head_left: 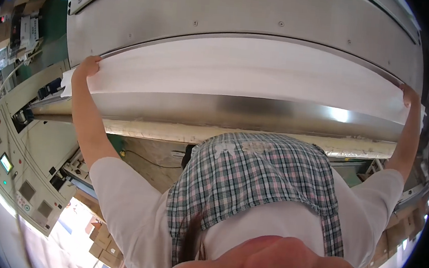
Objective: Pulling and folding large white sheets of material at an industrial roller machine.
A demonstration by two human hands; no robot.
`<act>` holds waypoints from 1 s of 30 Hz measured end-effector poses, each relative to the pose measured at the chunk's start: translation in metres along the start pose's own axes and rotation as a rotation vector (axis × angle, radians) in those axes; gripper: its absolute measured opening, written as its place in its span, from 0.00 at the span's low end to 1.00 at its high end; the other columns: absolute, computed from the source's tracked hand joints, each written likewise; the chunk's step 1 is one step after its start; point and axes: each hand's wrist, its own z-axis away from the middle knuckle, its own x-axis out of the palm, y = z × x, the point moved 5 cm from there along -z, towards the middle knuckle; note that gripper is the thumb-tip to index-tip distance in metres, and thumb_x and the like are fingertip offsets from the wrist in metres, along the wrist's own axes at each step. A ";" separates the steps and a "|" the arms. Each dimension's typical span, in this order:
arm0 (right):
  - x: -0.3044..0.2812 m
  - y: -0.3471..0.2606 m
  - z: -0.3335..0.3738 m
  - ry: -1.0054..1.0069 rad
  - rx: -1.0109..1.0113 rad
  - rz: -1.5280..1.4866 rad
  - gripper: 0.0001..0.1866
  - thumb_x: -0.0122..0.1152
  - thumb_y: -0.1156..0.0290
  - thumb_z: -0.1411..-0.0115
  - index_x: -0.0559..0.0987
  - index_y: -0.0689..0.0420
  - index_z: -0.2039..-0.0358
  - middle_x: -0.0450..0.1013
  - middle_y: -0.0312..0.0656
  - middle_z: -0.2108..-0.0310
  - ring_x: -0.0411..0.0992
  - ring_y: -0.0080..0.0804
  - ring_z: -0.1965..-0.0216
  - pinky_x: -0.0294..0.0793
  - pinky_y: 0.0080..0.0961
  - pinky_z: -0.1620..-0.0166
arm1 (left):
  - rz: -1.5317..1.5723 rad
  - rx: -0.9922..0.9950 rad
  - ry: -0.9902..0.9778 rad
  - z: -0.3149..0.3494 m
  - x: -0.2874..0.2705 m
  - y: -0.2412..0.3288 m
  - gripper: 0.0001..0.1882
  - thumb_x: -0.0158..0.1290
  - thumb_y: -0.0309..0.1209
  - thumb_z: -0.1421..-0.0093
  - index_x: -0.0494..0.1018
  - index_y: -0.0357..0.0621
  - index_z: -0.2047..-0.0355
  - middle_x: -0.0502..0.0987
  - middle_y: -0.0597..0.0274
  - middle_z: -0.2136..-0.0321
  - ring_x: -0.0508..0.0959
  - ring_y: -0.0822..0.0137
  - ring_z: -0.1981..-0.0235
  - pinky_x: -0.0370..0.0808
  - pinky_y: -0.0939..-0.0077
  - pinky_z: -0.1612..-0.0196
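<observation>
A wide white sheet (251, 68) lies across the front of a large metal machine, its far edge along the slot under a steel panel (235, 16). Whether it is paper or cloth I cannot tell. At its far left corner, my left hand (90, 66) is closed on the edge, close to the panel. Far to the right, my right hand (409, 95) grips the opposite corner, its fingers partly hidden. Both arms are spread wide. Below the sheet's near edge a shiny curved metal surface (191, 109) runs the machine's width.
A long pale roll or bar (158, 130) runs between my apron and the metal. On the left stands a control cabinet (24, 148) with a small lit screen (6, 163). Cardboard boxes (105, 244) are stacked at the lower left. A dark cable (153, 163) crosses the floor.
</observation>
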 end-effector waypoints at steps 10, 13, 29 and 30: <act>-0.074 -0.107 0.111 1.133 -0.126 -0.826 0.15 0.50 0.71 0.42 0.71 0.53 0.53 0.72 0.43 0.59 0.70 0.32 0.57 0.68 0.24 0.54 | 0.679 0.296 1.018 0.196 -0.023 0.146 0.12 0.44 0.21 0.47 0.73 0.43 0.64 0.76 0.58 0.66 0.76 0.59 0.63 0.71 0.73 0.58; -0.128 -0.252 0.190 1.101 -0.229 -0.858 0.13 0.54 0.69 0.43 0.72 0.56 0.58 0.72 0.41 0.64 0.71 0.28 0.62 0.69 0.22 0.56 | 0.720 0.485 0.953 0.231 0.004 0.205 0.12 0.45 0.19 0.48 0.73 0.41 0.64 0.76 0.56 0.66 0.75 0.62 0.62 0.70 0.75 0.58; -0.257 -0.635 0.278 1.008 -0.889 -0.565 0.20 0.62 0.68 0.56 0.70 0.57 0.61 0.66 0.45 0.61 0.67 0.42 0.59 0.68 0.32 0.57 | 0.305 0.501 1.122 0.198 0.060 0.145 0.17 0.47 0.35 0.44 0.69 0.50 0.53 0.65 0.55 0.48 0.60 0.44 0.46 0.54 0.52 0.43; -0.264 -0.653 0.277 1.076 -0.919 -0.565 0.20 0.61 0.68 0.56 0.70 0.56 0.61 0.66 0.45 0.61 0.66 0.42 0.59 0.68 0.33 0.58 | 0.302 0.463 1.143 0.189 0.060 0.128 0.19 0.47 0.38 0.43 0.68 0.50 0.52 0.63 0.53 0.47 0.58 0.41 0.45 0.52 0.49 0.43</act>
